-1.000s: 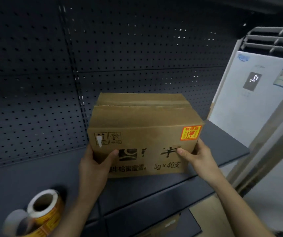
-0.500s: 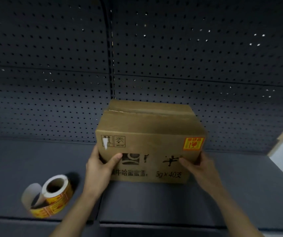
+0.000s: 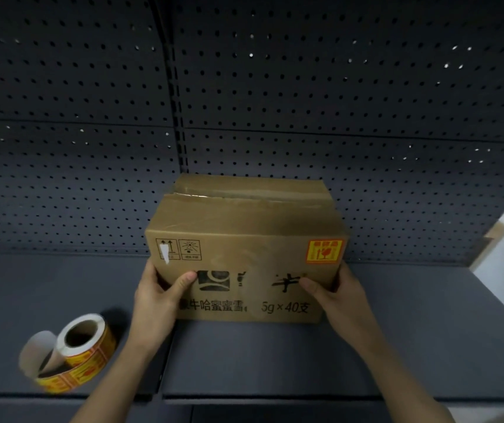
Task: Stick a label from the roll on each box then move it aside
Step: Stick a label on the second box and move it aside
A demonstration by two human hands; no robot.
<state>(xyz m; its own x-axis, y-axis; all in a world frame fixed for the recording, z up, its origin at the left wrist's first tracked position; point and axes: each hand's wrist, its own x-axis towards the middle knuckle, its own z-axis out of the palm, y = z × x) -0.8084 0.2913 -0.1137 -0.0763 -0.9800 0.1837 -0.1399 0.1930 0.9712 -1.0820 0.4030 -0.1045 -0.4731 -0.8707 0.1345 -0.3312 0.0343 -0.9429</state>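
- We see the cardboard box [image 3: 244,227] standing mid-shelf towards the back edge, its red-and-yellow fragile label [image 3: 324,251] already stuck in the upper right corner of the front face.
- The left hand [image 3: 156,300] clasps the box's lower left corner and the right hand [image 3: 339,297] its lower right. Both thumbs press the front face, with the fingers wrapped round the sides out of view.
- Over the last second that two-handed grasp has not altered, while the box appears to have slid leftwards against the pegboard upright [image 3: 180,141] behind it. We judge the sticking done and the move aside under way.
- We cannot tell whether the box rests on the shelf [image 3: 397,346] or rides just above it.
- The label roll [image 3: 76,352] lies near the front edge, left of the left hand, its loose tail curling outwards.
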